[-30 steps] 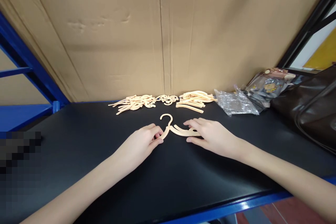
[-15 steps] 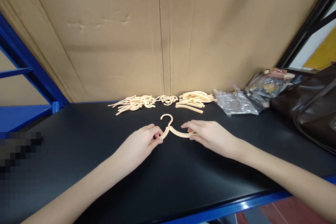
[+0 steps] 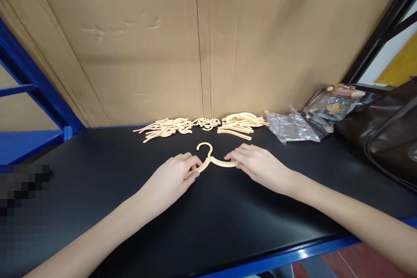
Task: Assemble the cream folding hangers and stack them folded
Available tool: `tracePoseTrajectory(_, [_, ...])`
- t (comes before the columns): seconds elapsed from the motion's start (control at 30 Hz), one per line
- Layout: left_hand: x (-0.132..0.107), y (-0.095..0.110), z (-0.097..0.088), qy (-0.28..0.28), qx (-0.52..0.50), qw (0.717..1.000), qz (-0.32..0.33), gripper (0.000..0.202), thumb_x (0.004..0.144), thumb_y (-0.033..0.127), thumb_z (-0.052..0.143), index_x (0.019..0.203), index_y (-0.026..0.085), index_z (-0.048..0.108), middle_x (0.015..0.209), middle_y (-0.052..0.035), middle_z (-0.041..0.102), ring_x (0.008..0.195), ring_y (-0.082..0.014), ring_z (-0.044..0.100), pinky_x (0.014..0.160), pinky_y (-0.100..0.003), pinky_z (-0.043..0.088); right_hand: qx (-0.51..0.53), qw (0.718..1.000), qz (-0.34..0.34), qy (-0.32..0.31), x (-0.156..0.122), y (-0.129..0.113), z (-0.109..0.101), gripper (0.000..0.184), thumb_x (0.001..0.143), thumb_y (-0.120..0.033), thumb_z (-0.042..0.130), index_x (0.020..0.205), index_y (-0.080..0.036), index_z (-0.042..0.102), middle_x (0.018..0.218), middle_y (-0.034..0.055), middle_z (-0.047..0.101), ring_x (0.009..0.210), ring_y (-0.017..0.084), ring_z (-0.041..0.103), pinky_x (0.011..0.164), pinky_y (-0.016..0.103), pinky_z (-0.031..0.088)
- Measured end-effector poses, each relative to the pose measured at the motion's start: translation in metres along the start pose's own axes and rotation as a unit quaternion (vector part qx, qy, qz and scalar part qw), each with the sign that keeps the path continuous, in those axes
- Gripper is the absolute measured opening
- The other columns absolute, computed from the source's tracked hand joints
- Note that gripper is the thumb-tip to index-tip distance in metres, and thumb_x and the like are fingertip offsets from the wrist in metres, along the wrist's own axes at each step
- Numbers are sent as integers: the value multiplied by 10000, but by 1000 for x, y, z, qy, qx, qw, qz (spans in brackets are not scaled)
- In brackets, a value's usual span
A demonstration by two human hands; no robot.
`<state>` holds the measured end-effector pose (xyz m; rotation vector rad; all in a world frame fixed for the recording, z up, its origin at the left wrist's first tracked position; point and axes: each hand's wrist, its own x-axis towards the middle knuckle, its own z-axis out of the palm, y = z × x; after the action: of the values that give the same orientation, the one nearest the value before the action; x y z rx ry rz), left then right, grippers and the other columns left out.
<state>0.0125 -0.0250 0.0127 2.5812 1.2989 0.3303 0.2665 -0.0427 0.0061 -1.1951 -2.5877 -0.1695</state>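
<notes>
Hanger (image 3: 211, 160), small and peach, lies flat on the black table (image 3: 97, 173) between your hands. A second ago two curved bits showed by your right hand (image 3: 260, 167); now only one thin arm shows, and that hand has slid in closer. Behind stands one big cardboard wall (image 3: 146, 52). You have one brown bag (image 3: 387, 134) at the right, one crumpled clear bag (image 3: 291, 127) beside it, then three little heaps of peach parts (image 3: 206, 122). Your left hand (image 3: 172, 178) pinches the hanger's left end, fingers curled close. Your right hand lies low and holds the right end between thumb and fingertips
</notes>
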Motion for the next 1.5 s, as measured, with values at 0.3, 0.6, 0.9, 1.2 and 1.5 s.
tracePoseTrajectory(0.3, [1,0,-2,4,30,998,57,275,935,200,391,1010,254,649,930,-21,618,865,-198,544,768,-331,426,-40,999,-11,-6,0,5,2,258,943,-77,413,1086,-166,608,986,73,635,950,199,572,845,351,462])
tracePoseTrajectory(0.6, [0,-7,5,24,-7,995,97,230,963,290,455,978,309,683,1125,1,565,1038,-187,528,855,-302,432,-94,995,13,7,0,4,-1,174,929,-107,480,1012,-154,626,974,75,608,913,208,583,818,346,454])
tracePoseTrajectory(0.9, [2,5,-1,-47,-55,991,117,239,982,245,424,1029,277,656,983,11,608,947,-149,566,840,-264,428,-104,994,30,-7,2,1,-2,119,932,-150,500,981,-168,607,886,49,660,840,206,593,783,341,430])
tracePoseTrajectory(1.2, [2,6,2,-58,-96,984,141,277,980,206,408,1070,280,660,1000,-6,626,932,-157,586,857,-282,421,-71,997,6,-9,2,0,0,192,923,-111,492,1071,-165,602,915,58,659,887,207,593,808,343,432])
tracePoseTrajectory(1.5, [0,8,1,-51,-118,978,162,326,956,126,389,1077,275,653,1077,-5,645,1024,-163,595,937,-299,432,18,999,-14,-22,2,-8,-3,218,930,-131,505,1128,-204,561,946,40,654,891,184,588,826,329,430])
